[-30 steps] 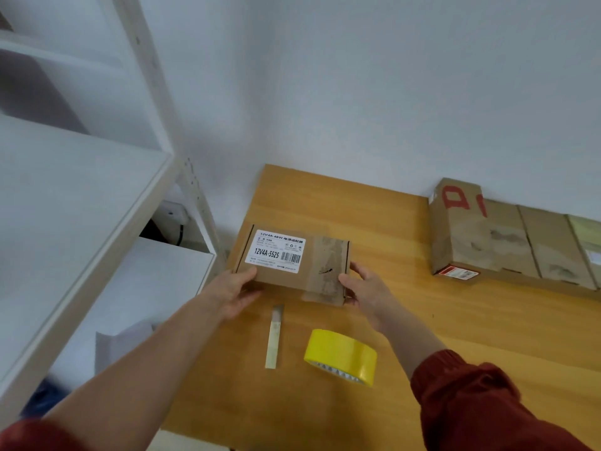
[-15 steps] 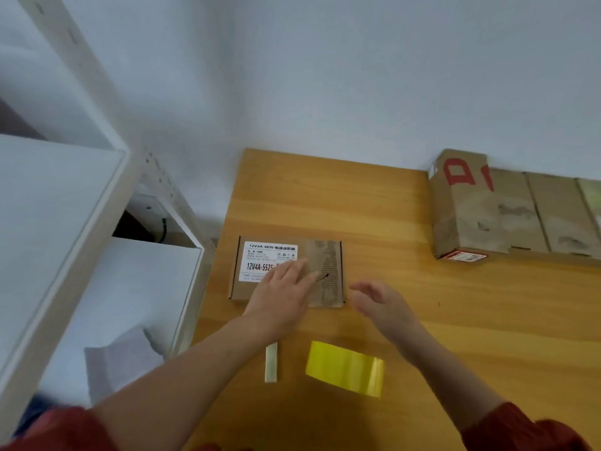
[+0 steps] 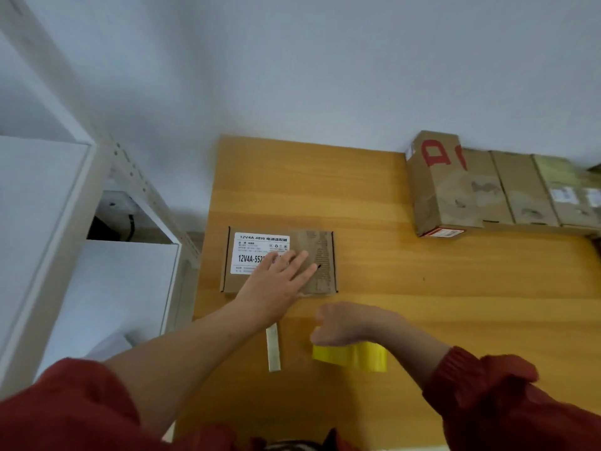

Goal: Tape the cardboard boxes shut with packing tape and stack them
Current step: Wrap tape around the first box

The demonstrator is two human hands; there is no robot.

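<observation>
- cardboard, brown and flat: the small box (image 3: 325, 242) lies closed on the wooden table (image 3: 422, 304) near its left edge, so its contents cannot be seen.
- its lid carries a white printed label (image 3: 257, 245) reading "12v4a 48w" on the left part, and a scuffed patch with a dark mark on the right part.
- left hand (image 3: 276, 284) lies flat on the lid with straight fingers, pressing and grasping nothing; it covers part of the label.
- right hand (image 3: 344, 323) hangs knuckles-up just over the yellow tape roll (image 3: 357, 358); its fingers are hidden, so i cannot tell whether it grasps the roll.
- a pale narrow strip (image 3: 273, 348) lies beside the roll, partly under the left wrist.
- a row of closed cardboard boxes (image 3: 455, 196) stands side by side at the back right, cut off by the frame; the nearest bears red marks.
- white shelf unit (image 3: 48, 222) stands left of the table, with a dark cable (image 3: 131, 224) in one compartment.
</observation>
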